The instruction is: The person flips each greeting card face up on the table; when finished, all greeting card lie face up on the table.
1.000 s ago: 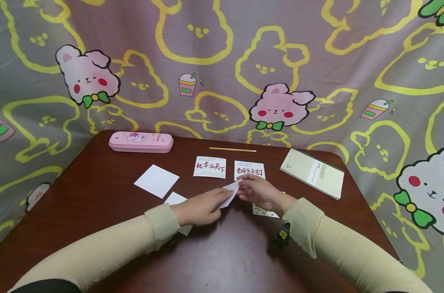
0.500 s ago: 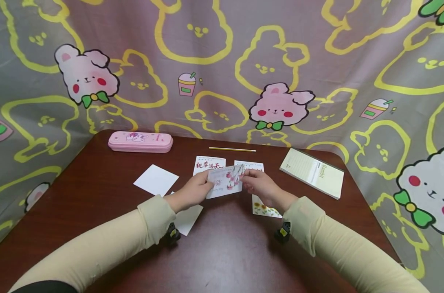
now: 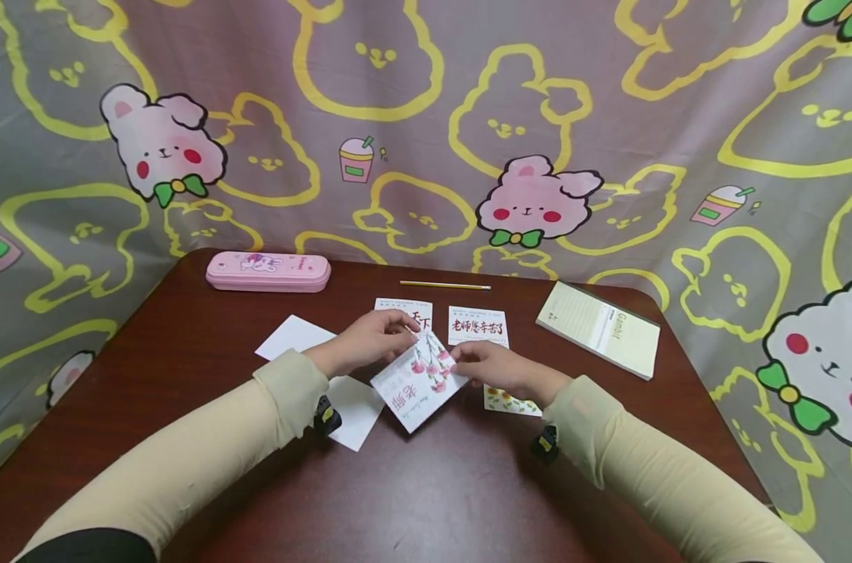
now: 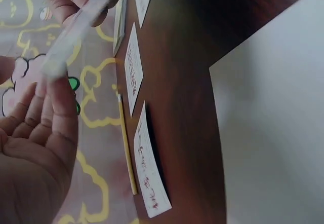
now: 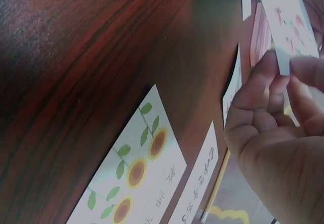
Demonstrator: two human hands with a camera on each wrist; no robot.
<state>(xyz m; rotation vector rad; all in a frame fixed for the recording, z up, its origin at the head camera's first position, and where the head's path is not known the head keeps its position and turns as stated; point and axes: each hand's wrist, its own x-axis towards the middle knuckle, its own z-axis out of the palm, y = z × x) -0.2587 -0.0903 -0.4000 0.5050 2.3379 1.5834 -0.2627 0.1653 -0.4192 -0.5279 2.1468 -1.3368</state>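
Note:
A square card with pink flowers and red Chinese lettering (image 3: 419, 383) is held tilted above the table, between both hands. My left hand (image 3: 366, 340) pinches its upper corner; in the left wrist view the card's edge lies at the left fingertips (image 4: 55, 74). At its right corner my right hand (image 3: 499, 366) pinches it between thumb and fingers, as the right wrist view shows. Behind the hands lie two cards with red lettering, the left one (image 3: 391, 305) partly covered by my left hand, the right one (image 3: 477, 324) flat. A sunflower card (image 5: 136, 173) lies under my right hand.
Two plain white cards, one farther left (image 3: 288, 336) and one nearer (image 3: 356, 414), lie by my left forearm. A pink pencil case (image 3: 267, 272) stands at the back left. A pencil (image 3: 445, 285) lies at the back, and a notepad (image 3: 600, 328) on the right.
The flower card has turned from nearly level to a diamond-like slant and come a little lower. My left hand has shifted from its left edge to the upper corner.

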